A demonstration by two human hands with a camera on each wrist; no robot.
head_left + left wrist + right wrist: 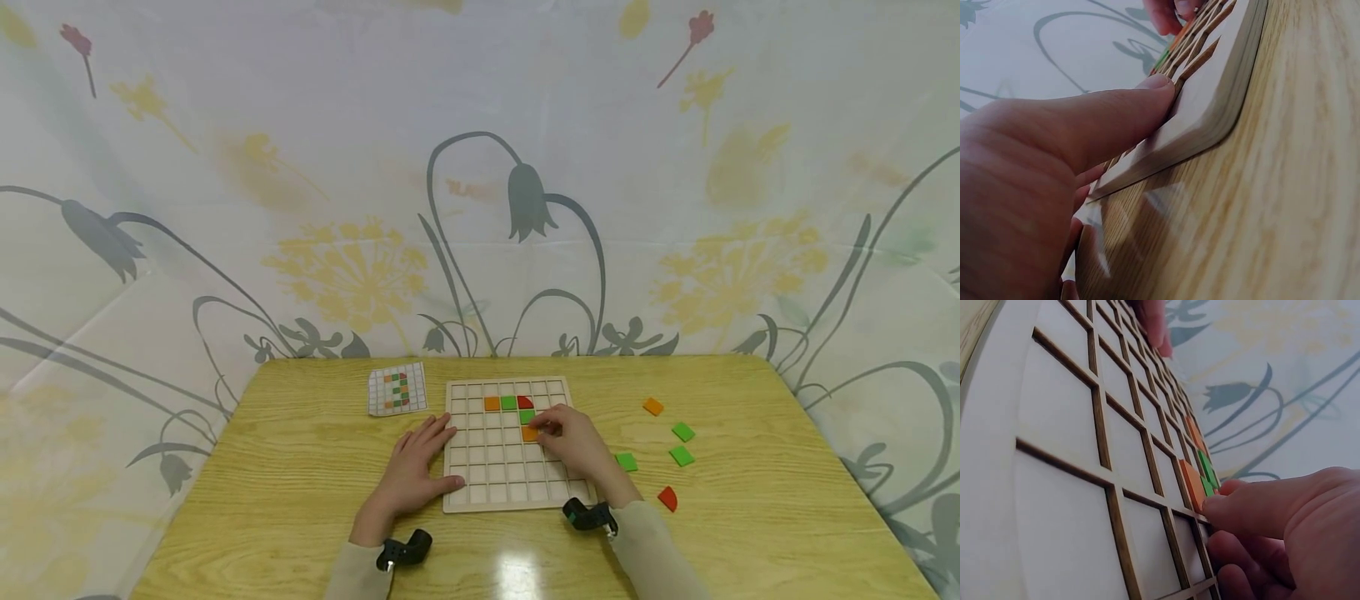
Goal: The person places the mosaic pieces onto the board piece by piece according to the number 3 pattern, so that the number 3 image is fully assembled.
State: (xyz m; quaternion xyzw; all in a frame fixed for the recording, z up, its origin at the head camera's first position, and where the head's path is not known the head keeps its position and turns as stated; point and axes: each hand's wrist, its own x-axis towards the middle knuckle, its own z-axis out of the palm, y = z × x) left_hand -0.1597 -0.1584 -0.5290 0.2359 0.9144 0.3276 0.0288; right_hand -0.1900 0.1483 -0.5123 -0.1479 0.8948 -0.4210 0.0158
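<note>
- Beige sleeves (360,575) are noted nearest, black devices (405,550) worn.
- Wood-grained counter (262,500) is marked by glare (519,575); loose tiles (682,456) are scattered right; floral backdrop (480,275) is seen behind.
- Grid board (480,505) is touched at left by left hand (414,471), fingers extended, thumb apart.
- Orange tile (529,434), on the board, is pinched by fingers of right hand (579,443).

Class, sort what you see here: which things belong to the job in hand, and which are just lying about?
Belongs to the job:
grid board, under the left hand's fingers
orange tile, touched by the right hand
other tiles on the board
loose tiles, probably for placing
pattern card, seemingly the model

Just there:
floral backdrop
black wrist devices
</note>
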